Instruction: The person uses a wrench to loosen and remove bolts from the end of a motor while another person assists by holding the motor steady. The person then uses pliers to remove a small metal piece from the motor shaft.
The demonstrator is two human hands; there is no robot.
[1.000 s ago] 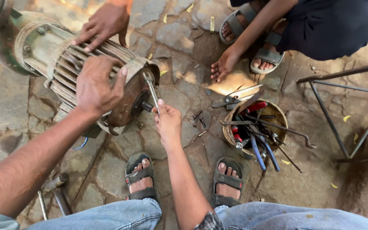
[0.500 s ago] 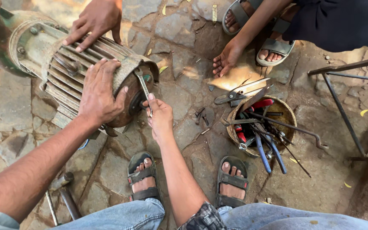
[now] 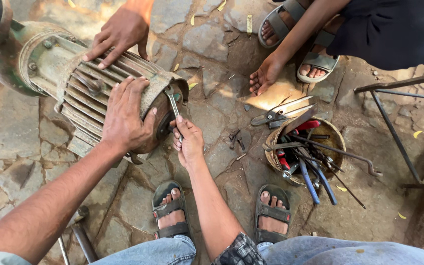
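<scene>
A rusty finned electric motor (image 3: 65, 83) lies on its side on the stone floor. My left hand (image 3: 126, 115) presses flat on its ribbed housing near the end cover. My right hand (image 3: 188, 142) grips the lower end of a metal spanner (image 3: 173, 105), whose head sits at the rim of the motor's end cover. Another person's hand (image 3: 121, 32) rests on the top of the motor housing. That person's other hand (image 3: 266, 73) is spread on the ground to the right.
A round basket of tools (image 3: 303, 149) holds pliers, rods and blue-handled tools, with shears (image 3: 278, 113) beside it. A metal frame (image 3: 403, 127) stands at the right. My sandalled feet (image 3: 172, 211) are below, and the other person's sandalled feet (image 3: 315, 56) at the top.
The view has shifted slightly. My right hand and the spanner have stayed at the end cover, with the spanner turned a little; my left hand has slid lower on the housing.
</scene>
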